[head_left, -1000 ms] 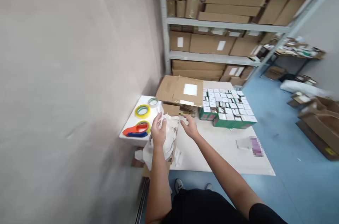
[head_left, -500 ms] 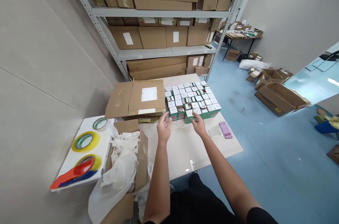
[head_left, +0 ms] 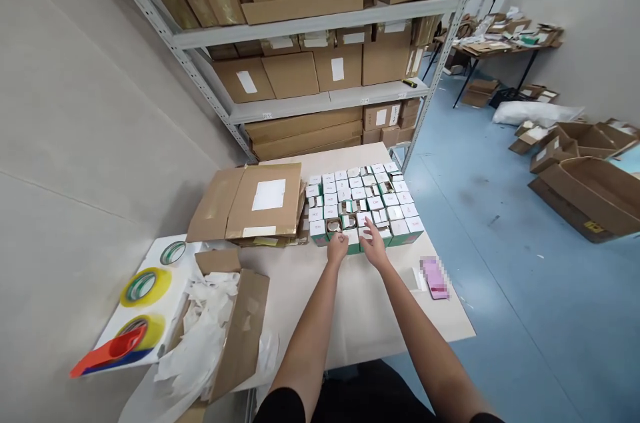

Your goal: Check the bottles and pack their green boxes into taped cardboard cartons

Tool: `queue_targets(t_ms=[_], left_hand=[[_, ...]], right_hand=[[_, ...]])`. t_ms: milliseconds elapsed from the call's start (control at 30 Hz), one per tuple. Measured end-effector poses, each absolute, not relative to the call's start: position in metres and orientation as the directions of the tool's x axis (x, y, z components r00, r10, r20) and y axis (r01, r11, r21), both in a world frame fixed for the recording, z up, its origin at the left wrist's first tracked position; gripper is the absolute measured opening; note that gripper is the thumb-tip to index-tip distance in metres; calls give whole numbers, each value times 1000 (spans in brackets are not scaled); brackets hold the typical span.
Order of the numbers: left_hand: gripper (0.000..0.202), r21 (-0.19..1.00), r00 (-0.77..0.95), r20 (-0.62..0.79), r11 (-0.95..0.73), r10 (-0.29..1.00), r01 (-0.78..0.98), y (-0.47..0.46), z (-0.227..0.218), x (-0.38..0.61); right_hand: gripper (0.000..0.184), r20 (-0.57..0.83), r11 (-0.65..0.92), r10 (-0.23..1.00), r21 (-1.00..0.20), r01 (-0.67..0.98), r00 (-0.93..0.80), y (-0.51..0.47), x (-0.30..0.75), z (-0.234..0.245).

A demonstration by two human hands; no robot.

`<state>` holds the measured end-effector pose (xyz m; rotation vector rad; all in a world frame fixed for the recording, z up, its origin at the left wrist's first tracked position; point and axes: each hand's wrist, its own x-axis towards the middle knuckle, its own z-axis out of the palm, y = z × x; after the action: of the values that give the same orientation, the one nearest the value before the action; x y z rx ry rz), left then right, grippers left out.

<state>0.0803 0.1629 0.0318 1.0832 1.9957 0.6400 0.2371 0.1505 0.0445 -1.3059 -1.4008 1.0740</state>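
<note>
Several small white-topped green boxes (head_left: 358, 193) stand in close rows on the table. At their front edge is my left hand (head_left: 338, 247), its fingers curled together beside an open box (head_left: 333, 226) with a round, metallic-looking top inside. Whether those fingers grip anything is hidden. My right hand (head_left: 374, 247) is open, thumb and fingers apart, touching or just over the front row. A green box (head_left: 353, 241) with a white top sits between my two hands, slightly forward of the row.
Flattened cartons (head_left: 265, 199) lie left of the rows. An open carton (head_left: 245, 316) holds white packing paper. Tape rolls (head_left: 145, 286) and a red tape dispenser (head_left: 113, 346) rest on a white surface. A purple pixelated item (head_left: 435, 277) lies right on the table (head_left: 360, 316). Shelving (head_left: 325, 103) stands behind.
My left hand has moved right, from the flattened cartons' edge to the front row, and its fingers have curled in. My right hand stays by the front boxes. The camera view has shifted.
</note>
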Motion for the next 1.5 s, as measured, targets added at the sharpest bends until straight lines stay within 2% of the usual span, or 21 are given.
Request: queue_targets(t_ms=[67,200,333,400,500,667,867,1067,1333,1500], left_hand=[[21,646,-404,-430,588,807,487,170,19,88],[31,594,-495,-451,664,743,455,168,-9,88],[40,707,-511,-449,641,733,299,152,-37,66],[40,764,-498,-443,604,746,225,143,-47,54],[39,799,-492,-440,577,752,168,131,-55,42],[38,840,-482,-423,531,767,109,116,-56,38],[25,883,-393,-412,467,822,51,88,-44,37],[29,929,-266,-336,364,904,64,41,-35,32],[38,913,-67,-369,375,927,161,-21,-44,34],[49,918,21,-358,347,934,193,-40,-50,34]], right_hand=[[72,64,70,997,-972,224,-35,150,250,37],[68,56,66,997,-964,257,-48,150,269,22],[62,4,35,994,-959,282,-111,152,265,2],[60,16,74,984,-944,322,-177,150,249,-12],[60,40,142,970,-892,428,-239,141,214,-38],[62,-53,76,973,-848,524,-226,122,173,-68],[68,-62,10,990,-863,505,-127,96,173,-64],[75,-127,-98,991,-873,479,-28,45,178,-51],[74,-176,-193,981,-848,493,81,-31,188,-46],[72,-273,-321,947,-812,487,170,-63,187,-48]])
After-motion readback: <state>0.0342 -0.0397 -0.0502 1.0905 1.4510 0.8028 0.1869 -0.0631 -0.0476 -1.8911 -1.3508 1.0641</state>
